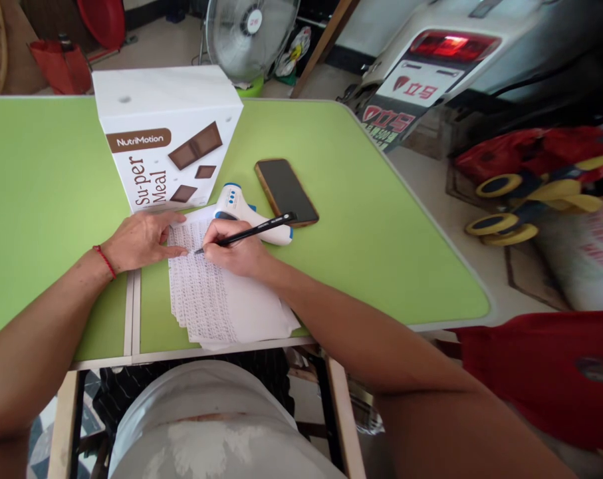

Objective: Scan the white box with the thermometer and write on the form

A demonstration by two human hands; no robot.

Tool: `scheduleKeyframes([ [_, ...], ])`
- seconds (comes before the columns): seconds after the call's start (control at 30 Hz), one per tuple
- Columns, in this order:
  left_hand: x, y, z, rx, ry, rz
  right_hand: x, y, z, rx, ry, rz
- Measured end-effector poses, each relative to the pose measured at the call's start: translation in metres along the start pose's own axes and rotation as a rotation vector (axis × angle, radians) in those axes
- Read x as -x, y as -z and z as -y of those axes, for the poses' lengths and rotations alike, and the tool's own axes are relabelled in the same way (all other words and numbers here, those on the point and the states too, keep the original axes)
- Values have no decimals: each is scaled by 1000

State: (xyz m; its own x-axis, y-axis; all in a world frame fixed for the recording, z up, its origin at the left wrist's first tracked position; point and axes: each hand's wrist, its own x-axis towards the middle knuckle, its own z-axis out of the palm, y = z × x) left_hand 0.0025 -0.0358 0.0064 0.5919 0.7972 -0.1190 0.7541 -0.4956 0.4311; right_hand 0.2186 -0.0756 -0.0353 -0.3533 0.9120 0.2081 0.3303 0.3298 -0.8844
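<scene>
My right hand (236, 247) is closed around a black pen (256, 229), its tip on or just over a sheet of paper (251, 309) covered in rows of handwriting on its left part. Several sheets seem stacked, with uneven edges. My left hand (141, 239) lies at the paper's upper left edge, thumb and fingers spread, a red cord on the wrist. Just beyond the right hand is a white and blue infrared thermometer (276, 231), partly hidden by hand and pen. Behind the left hand stands a white NutriMotion box (161, 100).
A dark-screened phone (286, 189) rests on the green table (381, 253), right of the box. Past the far edge are a fan (254, 33) and a white scooter (431, 73). A red chair (545, 372) stands at the lower right.
</scene>
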Motion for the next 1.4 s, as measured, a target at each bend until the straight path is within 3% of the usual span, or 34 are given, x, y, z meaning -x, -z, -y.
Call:
scheduleKeyframes([
  [0.73, 0, -2, 3, -1, -38, -18, -1, 4, 0, 32, 54, 7],
  [1.03, 1, -2, 7, 19, -78, -38, -1, 5, 2, 37, -2, 49],
  [1.2, 1, -2, 6, 16, -61, -25, -2, 7, 5, 38, -65, -47],
  [1.4, 0, -2, 6, 12, -60, -15, -2, 6, 6, 37, -71, -27],
])
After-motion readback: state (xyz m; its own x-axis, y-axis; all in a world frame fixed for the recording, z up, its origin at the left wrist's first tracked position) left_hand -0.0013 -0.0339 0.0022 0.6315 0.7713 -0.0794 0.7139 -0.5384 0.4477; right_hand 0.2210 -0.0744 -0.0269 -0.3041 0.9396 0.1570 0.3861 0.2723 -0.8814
